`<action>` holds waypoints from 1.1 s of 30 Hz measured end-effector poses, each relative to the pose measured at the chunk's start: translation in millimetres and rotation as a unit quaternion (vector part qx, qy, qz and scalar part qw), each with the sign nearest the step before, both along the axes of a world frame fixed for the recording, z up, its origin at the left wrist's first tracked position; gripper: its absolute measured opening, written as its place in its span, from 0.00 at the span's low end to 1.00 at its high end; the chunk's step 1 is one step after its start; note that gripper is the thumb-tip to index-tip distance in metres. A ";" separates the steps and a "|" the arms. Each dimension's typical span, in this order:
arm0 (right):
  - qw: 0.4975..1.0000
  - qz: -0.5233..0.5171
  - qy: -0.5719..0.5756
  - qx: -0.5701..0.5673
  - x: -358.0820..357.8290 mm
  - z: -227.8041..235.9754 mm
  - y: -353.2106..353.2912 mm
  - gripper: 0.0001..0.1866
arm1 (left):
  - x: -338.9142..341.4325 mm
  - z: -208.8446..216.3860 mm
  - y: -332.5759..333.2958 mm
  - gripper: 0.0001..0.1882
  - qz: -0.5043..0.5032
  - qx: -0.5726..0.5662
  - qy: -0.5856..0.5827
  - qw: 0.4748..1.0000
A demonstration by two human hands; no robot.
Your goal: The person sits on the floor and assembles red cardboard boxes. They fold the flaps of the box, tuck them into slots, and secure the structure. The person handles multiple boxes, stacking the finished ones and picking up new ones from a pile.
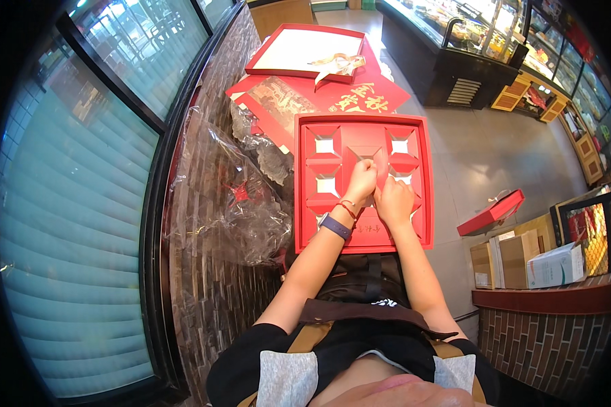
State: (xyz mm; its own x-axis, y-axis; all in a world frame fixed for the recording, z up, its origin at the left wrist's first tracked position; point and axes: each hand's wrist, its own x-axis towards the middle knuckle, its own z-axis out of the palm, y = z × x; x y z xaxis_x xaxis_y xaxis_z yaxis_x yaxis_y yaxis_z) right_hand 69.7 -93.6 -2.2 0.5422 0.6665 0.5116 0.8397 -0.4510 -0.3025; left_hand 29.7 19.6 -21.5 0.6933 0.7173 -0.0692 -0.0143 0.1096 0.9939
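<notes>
An open red gift box (426,176) lies in front of me with its near edge close to my apron. Inside it is a red cardboard insert (324,165) with several square wells that show pale bottoms. My left hand (363,180), with a watch and a red bracelet at the wrist, is closed at the middle of the insert, pinching its folded card. Just right of it, my right hand (394,200) has its fingers curled on the same raised red flap (380,163). The fingertips of both hands are partly hidden.
Beyond the box lie a red lid (299,51) with a ribbon and red printed sheets (370,95). Crumpled clear plastic (231,203) covers the ledge at left, beside a window. To the right are a red box (492,212), cartons (519,254) and a display counter (455,74).
</notes>
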 end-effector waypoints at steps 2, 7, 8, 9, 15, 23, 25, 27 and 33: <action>1.000 0.000 0.011 -0.010 0.5 0.6 -1.0 0.21 | 0.6 4.5 -3.7 0.13 0.004 -0.020 -0.002 1.000; 0.999 -0.021 0.008 -0.049 6.6 -5.7 -0.6 0.21 | 5.3 7.5 -10.4 0.12 0.023 -0.018 0.012 1.000; 0.998 -0.026 0.005 -0.060 8.0 -7.9 -0.9 0.21 | 6.4 6.0 -11.1 0.12 0.025 -0.014 0.015 0.999; 0.998 -0.023 0.002 -0.057 8.2 -8.5 -0.6 0.20 | 7.3 1.1 -10.5 0.09 0.032 0.012 0.014 0.999; 0.998 -0.006 0.023 -0.053 8.2 -5.1 -5.8 0.10 | 3.6 -3.3 -22.3 0.15 0.075 0.218 0.032 0.973; 0.999 0.008 0.031 -0.034 0.0 7.4 -6.9 0.07 | 2.6 8.9 -31.0 0.23 0.146 0.365 0.059 0.917; 0.999 0.002 0.039 -0.023 2.2 5.3 -8.4 0.08 | 1.4 28.5 -32.3 0.22 0.073 0.264 0.094 0.957; 0.999 0.007 0.046 -0.014 3.6 3.6 -8.4 0.08 | 2.5 35.1 -29.9 0.20 0.037 0.228 0.112 0.967; 0.998 0.010 0.059 -0.007 6.0 -5.6 -5.4 0.08 | 12.1 18.7 -26.3 0.16 0.077 0.267 0.071 0.958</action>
State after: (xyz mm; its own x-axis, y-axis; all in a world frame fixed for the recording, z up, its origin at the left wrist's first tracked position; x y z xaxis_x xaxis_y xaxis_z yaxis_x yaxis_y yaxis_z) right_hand 75.8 -99.0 -7.8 0.5837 0.6849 0.4362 0.8082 -0.4385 -0.3930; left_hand 41.8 -6.7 -2.9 0.5875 0.7697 0.2498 0.1507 -0.4074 0.9007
